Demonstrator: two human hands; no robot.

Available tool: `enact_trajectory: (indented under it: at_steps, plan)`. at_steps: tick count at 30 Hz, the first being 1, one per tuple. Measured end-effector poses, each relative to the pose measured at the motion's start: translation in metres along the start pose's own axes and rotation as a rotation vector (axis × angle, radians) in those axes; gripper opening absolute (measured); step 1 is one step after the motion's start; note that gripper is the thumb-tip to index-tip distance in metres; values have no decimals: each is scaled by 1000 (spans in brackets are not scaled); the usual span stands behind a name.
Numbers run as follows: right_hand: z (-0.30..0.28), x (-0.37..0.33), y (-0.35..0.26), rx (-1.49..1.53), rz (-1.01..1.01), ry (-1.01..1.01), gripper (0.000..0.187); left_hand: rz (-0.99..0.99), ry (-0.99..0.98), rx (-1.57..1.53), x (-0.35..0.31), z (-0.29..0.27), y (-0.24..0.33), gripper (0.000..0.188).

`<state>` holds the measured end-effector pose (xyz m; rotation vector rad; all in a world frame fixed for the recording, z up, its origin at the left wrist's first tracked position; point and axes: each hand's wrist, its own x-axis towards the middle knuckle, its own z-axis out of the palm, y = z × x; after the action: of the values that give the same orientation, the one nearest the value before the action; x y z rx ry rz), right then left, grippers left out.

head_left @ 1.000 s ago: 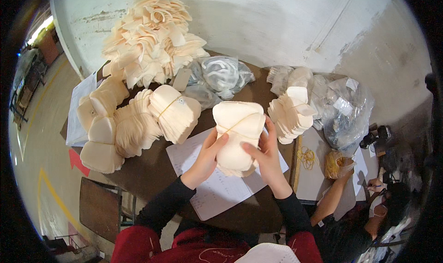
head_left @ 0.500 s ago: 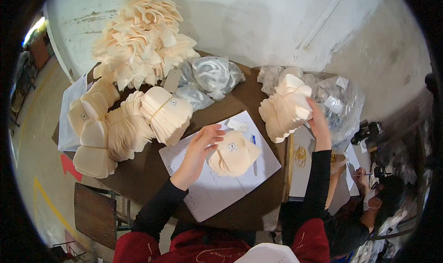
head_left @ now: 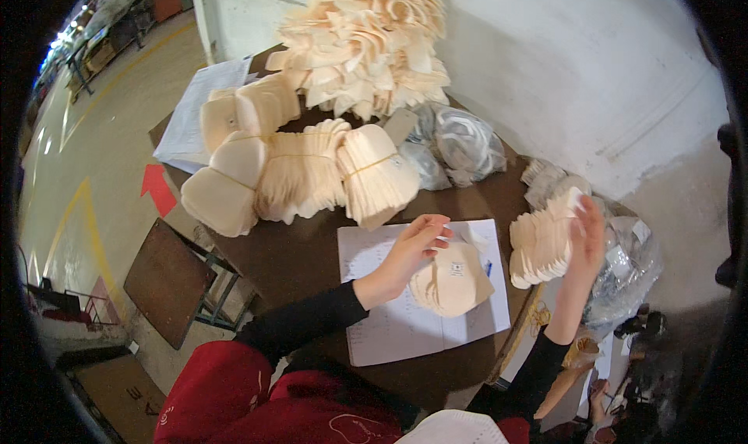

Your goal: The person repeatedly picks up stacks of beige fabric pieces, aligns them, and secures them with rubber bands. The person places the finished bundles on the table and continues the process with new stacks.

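Note:
A short stack of cream foam pads (head_left: pixel 444 288) lies on an open notebook (head_left: pixel 382 335), a small printed label on its top pad. My left hand (head_left: pixel 409 257) hovers at the stack's upper left edge, fingers loosely bent and apart, with no pad between them. On the right, a thicker bundle of foam pads (head_left: pixel 540 241) rests at the table's edge. My right hand (head_left: pixel 588 245) is against the right end of that bundle; its fingers are blurred and partly hidden, so their grip is unclear. A blue pen (head_left: pixel 488 268) shows beside the short stack.
Banded pad bundles (head_left: pixel 304 167) line the left side of the brown table. Behind them rises a tall heap of loose pads (head_left: pixel 370 47). Clear plastic bags (head_left: pixel 467 144) sit beside it; another bag (head_left: pixel 623 265) is beyond my right hand. A wooden stool (head_left: pixel 170 280) stands left. At lower right, another person's hand (head_left: pixel 598 401) shows.
The whole view has swung, so the table's things sit further right and lower. My left hand stays beside the short stack. My right hand has shifted against the bundle's end and is blurred.

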<state>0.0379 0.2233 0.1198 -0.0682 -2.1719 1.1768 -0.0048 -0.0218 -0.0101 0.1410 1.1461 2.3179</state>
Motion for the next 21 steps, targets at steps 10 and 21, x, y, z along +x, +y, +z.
enact_trajectory:
  at_steps: [10,21]
  plan:
    - [227,-39,-39,-512,-411,-639,105,-27,-2,-428,25,-26,-51,35]
    - [207,14,15,202,376,-629,66,-90,219,-241,16,-6,-28,33]
